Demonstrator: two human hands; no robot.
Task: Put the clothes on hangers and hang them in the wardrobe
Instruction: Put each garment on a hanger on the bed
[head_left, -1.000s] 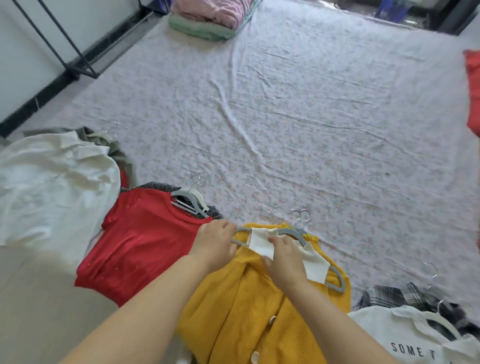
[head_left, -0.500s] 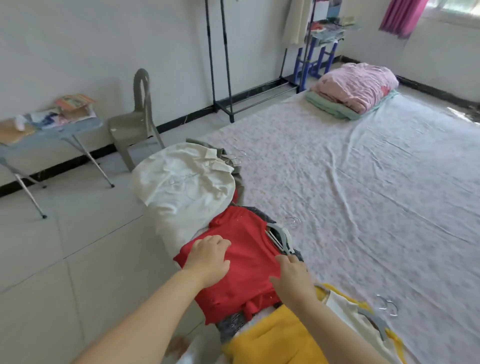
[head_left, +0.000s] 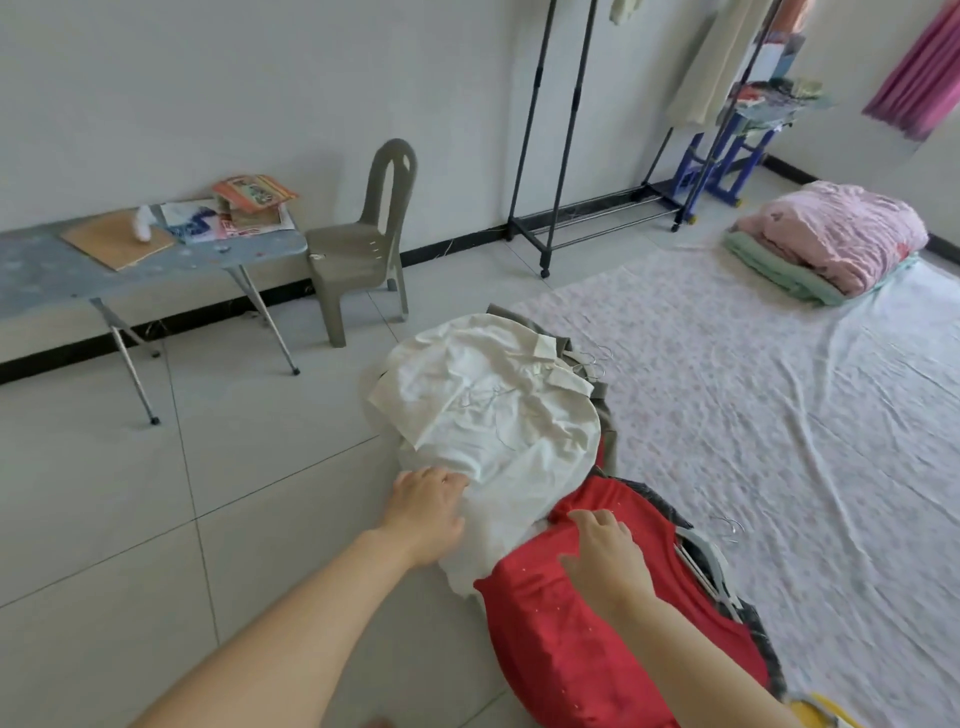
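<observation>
Now the left hand sits on the near hem of the white shirt. Its fingers seem bent into the cloth, though I cannot tell whether they pinch it. The right hand lies just beside it on the red top, fingers spread and relaxed and gripping nothing. Right of that hand, a grey hanger shows in the red top's neck. A corner of a yellow garment peeks out behind the right wrist. All three lie at the edge of the floral sheet, with the black clothes rack well beyond both hands by the wall. Far left of the left hand, printed papers rest on an ironing board; their lettering is too blurred to read.

Half a second ago the left hand lay on the red top and the right one was at the hanger. Both have since shifted leftward, one garment along.
</observation>
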